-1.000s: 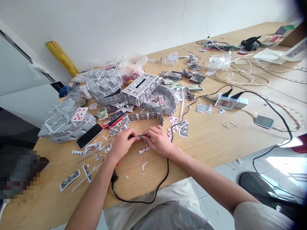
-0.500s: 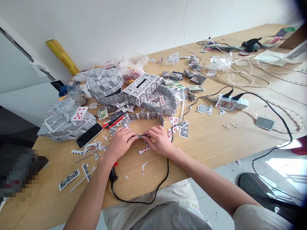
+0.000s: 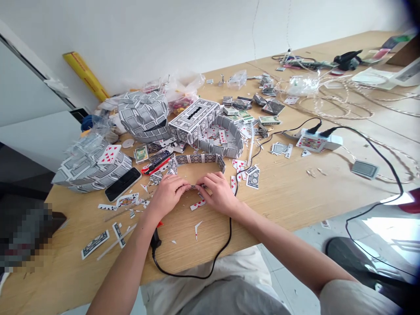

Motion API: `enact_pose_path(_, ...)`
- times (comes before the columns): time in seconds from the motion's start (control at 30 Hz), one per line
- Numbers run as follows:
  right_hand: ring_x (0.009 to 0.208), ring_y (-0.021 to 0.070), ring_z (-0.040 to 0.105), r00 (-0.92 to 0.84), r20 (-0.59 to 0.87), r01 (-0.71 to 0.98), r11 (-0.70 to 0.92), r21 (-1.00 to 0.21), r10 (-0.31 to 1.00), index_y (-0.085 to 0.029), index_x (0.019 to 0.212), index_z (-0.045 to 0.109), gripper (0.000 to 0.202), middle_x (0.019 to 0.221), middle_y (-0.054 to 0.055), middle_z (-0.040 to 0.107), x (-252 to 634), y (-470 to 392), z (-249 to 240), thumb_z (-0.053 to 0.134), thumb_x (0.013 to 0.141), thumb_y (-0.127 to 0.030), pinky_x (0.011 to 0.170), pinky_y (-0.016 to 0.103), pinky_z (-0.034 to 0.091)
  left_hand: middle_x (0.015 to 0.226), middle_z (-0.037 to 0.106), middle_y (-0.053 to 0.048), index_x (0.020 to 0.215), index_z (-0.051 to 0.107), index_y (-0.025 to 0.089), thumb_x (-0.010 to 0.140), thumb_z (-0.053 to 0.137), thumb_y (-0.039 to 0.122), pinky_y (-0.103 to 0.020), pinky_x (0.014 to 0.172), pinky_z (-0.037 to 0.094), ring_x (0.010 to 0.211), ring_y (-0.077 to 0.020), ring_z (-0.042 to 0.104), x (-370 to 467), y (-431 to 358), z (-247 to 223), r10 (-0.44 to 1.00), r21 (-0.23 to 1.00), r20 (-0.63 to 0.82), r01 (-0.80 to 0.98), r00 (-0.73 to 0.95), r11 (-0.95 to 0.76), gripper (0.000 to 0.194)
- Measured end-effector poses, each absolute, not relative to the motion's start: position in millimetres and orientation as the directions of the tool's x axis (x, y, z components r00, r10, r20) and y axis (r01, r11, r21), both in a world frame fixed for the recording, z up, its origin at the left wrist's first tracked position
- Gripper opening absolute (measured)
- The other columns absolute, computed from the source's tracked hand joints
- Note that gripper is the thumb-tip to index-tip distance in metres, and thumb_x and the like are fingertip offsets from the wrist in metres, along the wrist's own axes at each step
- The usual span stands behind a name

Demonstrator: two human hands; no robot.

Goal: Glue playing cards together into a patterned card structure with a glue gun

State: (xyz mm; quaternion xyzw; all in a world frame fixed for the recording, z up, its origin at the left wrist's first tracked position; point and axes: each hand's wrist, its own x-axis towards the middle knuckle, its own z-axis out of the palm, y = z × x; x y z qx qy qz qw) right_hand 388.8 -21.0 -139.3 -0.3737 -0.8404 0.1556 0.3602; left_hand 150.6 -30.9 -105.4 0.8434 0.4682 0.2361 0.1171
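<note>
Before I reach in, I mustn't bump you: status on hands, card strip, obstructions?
Left hand and right hand pinching card strip. Curved playing-card band standing just beyond. Black cable passing under right forearm; red-pip card scrap nearby.

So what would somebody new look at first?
Probably the long yellow box by the wall, at the back left. Next, the patterned card box in the middle of the messy pile. Then, in front of it, the left hand and right hand pinching a bent strip of cards.
</note>
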Motion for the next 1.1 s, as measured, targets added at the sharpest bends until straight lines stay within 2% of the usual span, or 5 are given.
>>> enact_pose_path(0.5, 0.097, 0.0277, 0.072, -0.496, 0.262, 0.611, 0.547, -0.572, 0.828, -0.019, 0.104, 0.072, 0.014, 0.105, 0.013, 0.08, 385.7, -19.6, -120.3, 0.061, 0.112, -0.022, 0.089, 0.04, 0.043, 0.101, 0.082, -0.005, 0.107, 0.075, 0.023, 0.112, 0.062, 0.023, -0.042, 0.098, 0.054, 0.099, -0.0242, 0.076, 156.6, -33.1, -107.8, 0.841, 0.397, 0.326, 0.745, 0.432, -0.536, 0.015)
enact_pose_path(0.73, 0.061, 0.0185, 0.056, -0.726, -0.065, 0.51, 0.473, -0.718, 0.684, -0.022, 0.074, 0.066, 0.023, 0.066, -0.001, 0.065, 373.5, 36.9, -83.1, 0.087, 0.083, -0.016, 0.064, 0.033, 0.038, 0.1, 0.081, -0.005, 0.104, 0.078, 0.024, 0.11, 0.056, 0.014, -0.044, 0.106, 0.054, 0.104, -0.0248, 0.073, 151.3, -35.0, -96.6, 0.798, 0.324, 0.392, 0.742, 0.458, -0.586, 0.025)
enact_pose_path(0.8, 0.057, 0.016, 0.054, -0.814, -0.159, 0.433, 0.401, -0.808, 0.559, -0.022, 0.07, 0.068, 0.028, 0.061, -0.004, 0.063, 367.5, 58.7, -75.3, 0.095, 0.077, -0.024, 0.062, 0.032, 0.041, 0.104, 0.081, -0.005, 0.106, 0.079, 0.024, 0.111, 0.056, 0.016, -0.045, 0.11, 0.052, 0.109, -0.025, 0.071, 144.8, -35.1, -90.3, 0.785, 0.309, 0.436, 0.746, 0.439, -0.589, 0.025)
enact_pose_path(0.93, 0.073, 0.0202, 0.071, -0.919, -0.184, 0.249, 0.148, -0.957, 0.349, -0.021, 0.092, 0.078, 0.041, 0.083, 0.003, 0.079, 355.7, 73.6, -65.9, 0.084, 0.089, -0.061, 0.07, 0.033, 0.057, 0.114, 0.08, -0.007, 0.109, 0.082, 0.027, 0.111, 0.064, 0.025, -0.047, 0.112, 0.05, 0.117, -0.026, 0.069, 130.4, -33.3, -78.1, 0.748, 0.285, 0.554, 0.761, 0.366, -0.583, 0.019)
enact_pose_path(1.1, 0.09, 0.0246, 0.079, -0.927, -0.056, 0.016, -0.11, -0.994, 0.372, -0.019, 0.103, 0.073, 0.06, 0.098, 0.011, 0.081, 340.2, 64.0, -58.3, 0.066, 0.093, -0.078, 0.092, 0.044, 0.064, 0.117, 0.079, -0.007, 0.121, 0.08, 0.027, 0.112, 0.064, 0.025, -0.044, 0.11, 0.055, 0.117, -0.0237, 0.072, 125.9, -25.0, -49.2, 0.682, 0.252, 0.68, 0.789, 0.267, -0.56, 0.019)
